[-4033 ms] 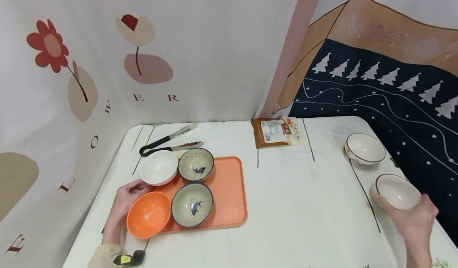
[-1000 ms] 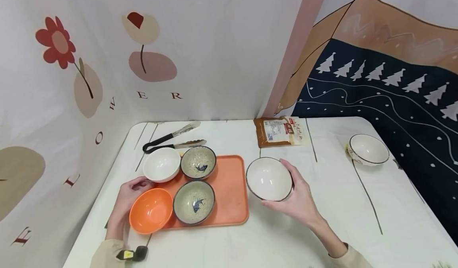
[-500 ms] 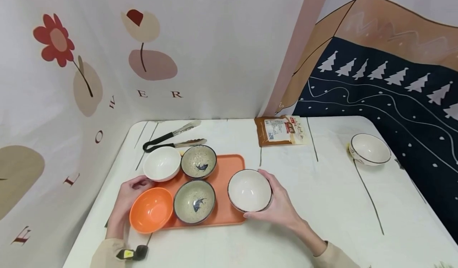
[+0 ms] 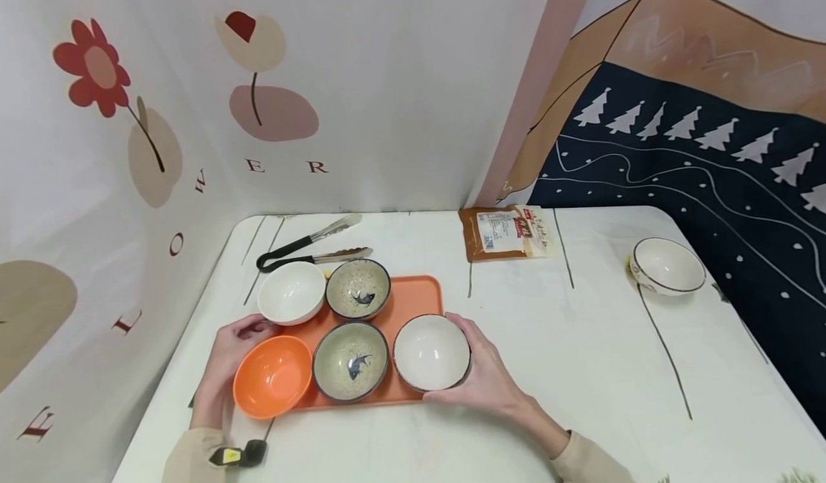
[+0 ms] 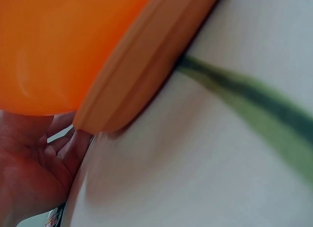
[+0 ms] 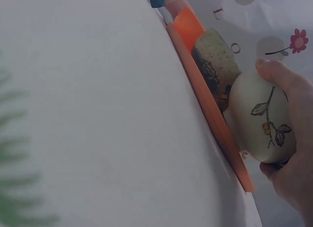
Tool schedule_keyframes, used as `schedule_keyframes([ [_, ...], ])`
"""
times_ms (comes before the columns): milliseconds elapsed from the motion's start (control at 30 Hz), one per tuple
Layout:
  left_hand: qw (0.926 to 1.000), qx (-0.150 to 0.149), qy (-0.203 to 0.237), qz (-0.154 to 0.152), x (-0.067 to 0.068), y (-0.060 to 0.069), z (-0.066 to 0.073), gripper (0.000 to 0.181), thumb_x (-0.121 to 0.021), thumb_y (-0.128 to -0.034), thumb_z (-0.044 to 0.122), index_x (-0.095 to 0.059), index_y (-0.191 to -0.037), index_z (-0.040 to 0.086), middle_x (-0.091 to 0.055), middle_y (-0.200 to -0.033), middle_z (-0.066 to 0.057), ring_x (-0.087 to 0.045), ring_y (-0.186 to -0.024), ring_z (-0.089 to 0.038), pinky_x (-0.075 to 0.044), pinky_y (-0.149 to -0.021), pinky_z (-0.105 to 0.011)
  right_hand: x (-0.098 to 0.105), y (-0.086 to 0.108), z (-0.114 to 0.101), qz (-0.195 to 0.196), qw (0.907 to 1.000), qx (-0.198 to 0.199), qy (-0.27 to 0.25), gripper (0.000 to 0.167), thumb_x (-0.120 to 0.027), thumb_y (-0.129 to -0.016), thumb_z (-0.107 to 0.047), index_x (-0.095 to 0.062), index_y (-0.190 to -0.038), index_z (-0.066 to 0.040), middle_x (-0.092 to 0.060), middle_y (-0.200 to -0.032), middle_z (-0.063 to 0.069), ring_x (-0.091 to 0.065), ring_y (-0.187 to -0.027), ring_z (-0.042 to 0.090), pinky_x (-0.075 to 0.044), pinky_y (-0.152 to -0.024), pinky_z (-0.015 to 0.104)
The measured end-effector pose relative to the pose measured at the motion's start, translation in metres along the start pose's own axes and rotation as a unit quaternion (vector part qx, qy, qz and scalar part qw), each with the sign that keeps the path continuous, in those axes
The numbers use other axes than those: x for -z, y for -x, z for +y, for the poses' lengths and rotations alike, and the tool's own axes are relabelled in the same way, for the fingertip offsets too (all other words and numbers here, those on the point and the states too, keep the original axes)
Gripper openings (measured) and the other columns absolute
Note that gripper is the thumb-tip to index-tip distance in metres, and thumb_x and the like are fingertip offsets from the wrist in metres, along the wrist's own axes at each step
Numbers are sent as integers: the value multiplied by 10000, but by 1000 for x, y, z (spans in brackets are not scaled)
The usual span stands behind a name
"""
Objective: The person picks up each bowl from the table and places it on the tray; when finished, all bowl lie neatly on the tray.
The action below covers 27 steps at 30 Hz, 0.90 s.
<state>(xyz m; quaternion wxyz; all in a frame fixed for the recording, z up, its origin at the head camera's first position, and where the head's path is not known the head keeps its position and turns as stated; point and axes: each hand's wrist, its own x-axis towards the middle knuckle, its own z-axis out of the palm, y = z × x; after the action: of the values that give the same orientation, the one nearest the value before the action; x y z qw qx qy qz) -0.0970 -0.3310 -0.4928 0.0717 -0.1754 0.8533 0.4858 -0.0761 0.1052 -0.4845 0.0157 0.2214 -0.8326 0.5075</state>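
Observation:
My right hand (image 4: 480, 368) grips a white bowl (image 4: 431, 352) with a dark rim at the right front of the orange tray (image 4: 413, 293). In the right wrist view this bowl (image 6: 259, 119) shows a painted branch with leaves, and thumb and fingers span its side. My left hand (image 4: 234, 350) holds the tray's left edge, between a plain white bowl (image 4: 292, 293) and an orange bowl (image 4: 273, 378); the bowls partly hide its fingers. In the left wrist view, fingers of the left hand (image 5: 41, 163) meet the tray rim (image 5: 146, 60). Two speckled fish bowls, one behind (image 4: 358, 289) and one in front (image 4: 350, 361), stand mid-tray.
Black-handled tongs (image 4: 310, 246) lie behind the tray. A brown and clear food packet (image 4: 506, 233) lies at the back of the white-covered table (image 4: 568, 340). Another dark-rimmed white bowl (image 4: 667, 266) stands at the far right. Printed curtains (image 4: 387, 96) hang behind and at the sides.
My right hand has brought the dark-rimmed white bowl from the table's right side leftward onto or just over the tray, beside the front fish bowl. The left hand has stayed at the tray edge.

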Motion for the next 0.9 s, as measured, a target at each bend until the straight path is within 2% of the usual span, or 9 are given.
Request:
schedule_keyframes([
  [500, 9999, -111, 18, 55, 0, 3, 2, 482, -656, -990, 318, -603, -1368, 24, -653, -992, 35, -593, -854, -74, -540, -741, -180, -7, -1, 3, -255, 9994, -86, 197, 1181, -963, -583, -513, -383, -1515, -76, -523, -1434, -10, -566, -1272, 209, -526, -992, 506],
  [733, 9999, 27, 140, -4, 0, 2, 2, 499, -654, -990, 342, -593, -1379, 35, -651, -996, 45, -592, -863, -89, -543, -745, -184, -4, -6, 3, -538, 9978, 161, 342, 1213, -954, -592, -536, -348, -1534, -70, -483, -1475, -3, -535, -1316, 194, -496, -1047, 512],
  [900, 9998, 39, 168, -21, 0, 1, 0, 508, -658, -989, 347, -588, -1380, 32, -646, -989, 57, -590, -855, -78, -541, -744, -179, -4, -6, 3, -614, 9970, 251, 398, 1245, -949, -596, -546, -300, -1570, -125, -456, -1507, 21, -510, -1357, 223, -469, -1076, 535],
])
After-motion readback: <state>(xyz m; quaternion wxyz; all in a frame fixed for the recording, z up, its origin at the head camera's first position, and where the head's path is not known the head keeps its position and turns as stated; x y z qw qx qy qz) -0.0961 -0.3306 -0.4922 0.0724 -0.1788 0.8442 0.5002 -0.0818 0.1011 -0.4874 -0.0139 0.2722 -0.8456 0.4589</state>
